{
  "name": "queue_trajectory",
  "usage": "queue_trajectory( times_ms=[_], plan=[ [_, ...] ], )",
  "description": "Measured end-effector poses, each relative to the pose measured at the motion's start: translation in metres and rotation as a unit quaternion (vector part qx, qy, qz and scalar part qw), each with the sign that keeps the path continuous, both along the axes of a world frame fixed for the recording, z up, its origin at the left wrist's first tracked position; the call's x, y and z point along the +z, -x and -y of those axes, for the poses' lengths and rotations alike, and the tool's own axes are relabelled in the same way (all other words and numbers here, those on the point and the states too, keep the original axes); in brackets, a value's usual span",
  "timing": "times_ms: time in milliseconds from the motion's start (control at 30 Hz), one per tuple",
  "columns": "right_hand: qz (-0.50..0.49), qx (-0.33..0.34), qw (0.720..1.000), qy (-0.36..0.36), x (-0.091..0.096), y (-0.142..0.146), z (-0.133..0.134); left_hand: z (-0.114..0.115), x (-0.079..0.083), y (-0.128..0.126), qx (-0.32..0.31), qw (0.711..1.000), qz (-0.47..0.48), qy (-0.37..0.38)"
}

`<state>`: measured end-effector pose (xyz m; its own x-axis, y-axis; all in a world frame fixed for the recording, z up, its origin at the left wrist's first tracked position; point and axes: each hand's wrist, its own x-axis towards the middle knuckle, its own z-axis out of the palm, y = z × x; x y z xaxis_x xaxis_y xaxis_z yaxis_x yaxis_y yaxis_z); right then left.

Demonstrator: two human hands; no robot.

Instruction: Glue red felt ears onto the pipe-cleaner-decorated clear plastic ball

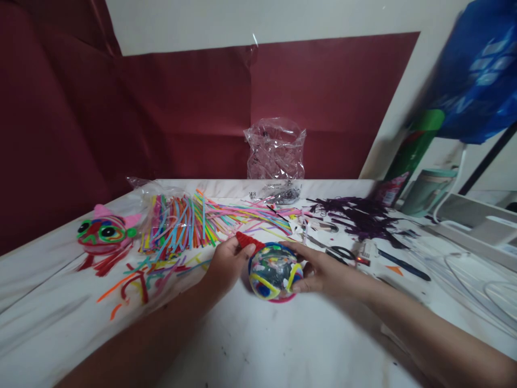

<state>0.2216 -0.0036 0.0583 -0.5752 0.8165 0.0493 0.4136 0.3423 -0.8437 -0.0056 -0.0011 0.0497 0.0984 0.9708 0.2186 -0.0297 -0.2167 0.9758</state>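
Near the middle of the table is a round craft piece (277, 269), shiny and dark in the centre, with yellow, blue, green and pink pipe-cleaner shapes on it. My right hand (317, 269) grips its right side, thumb low and fingers along the upper edge. Between the thumb and fingers of my left hand (230, 264) is a red fuzzy triangle (247, 242), at the piece's upper left edge. Whether the triangle is fixed to the round piece, I cannot tell.
At left sits a pink-eared pipe-cleaner mask (105, 233), beside many coloured pipe cleaners (177, 221). A clear plastic bag (277, 156) stands at the back. To the right lie purple strands (359, 215), scissors (341, 253), a glue gun (368, 250) and a green cup (428, 191).
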Motion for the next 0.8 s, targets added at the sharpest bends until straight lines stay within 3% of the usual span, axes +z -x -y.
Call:
queue_trajectory(
  times_ms=[100,267,367,433,533,633,733,800],
  plan=[
    [-0.001,-0.001,1.0,0.0,-0.001,0.0,0.0,0.0,0.001,0.003,-0.027,0.999,0.037,-0.002],
    [-0.004,0.023,0.999,0.039,-0.001,-0.004,-0.003,-0.004,0.002,0.008,-0.124,0.992,-0.012,0.016],
    [0.031,0.046,0.998,0.037,0.006,-0.012,-0.007,-0.004,0.004,0.007,-0.113,0.992,-0.052,0.0],
    [0.069,0.046,0.997,-0.007,0.019,-0.022,-0.009,-0.004,0.004,0.005,-0.103,0.993,-0.063,0.015],
    [0.051,-0.064,0.988,-0.129,0.048,-0.042,-0.012,-0.004,0.001,0.004,-0.097,0.993,-0.063,0.011],
    [0.045,-0.18,0.964,-0.192,0.077,-0.067,-0.01,-0.003,-0.001,0.004,-0.079,0.995,-0.067,-0.007],
    [0.259,-0.245,0.908,-0.219,0.084,-0.094,-0.001,-0.003,0.0,0.003,-0.07,0.996,-0.061,-0.005],
    [0.343,-0.263,0.876,-0.214,0.07,-0.109,0.008,-0.002,0.0,0.002,-0.07,0.996,-0.06,-0.006]
  ],
)
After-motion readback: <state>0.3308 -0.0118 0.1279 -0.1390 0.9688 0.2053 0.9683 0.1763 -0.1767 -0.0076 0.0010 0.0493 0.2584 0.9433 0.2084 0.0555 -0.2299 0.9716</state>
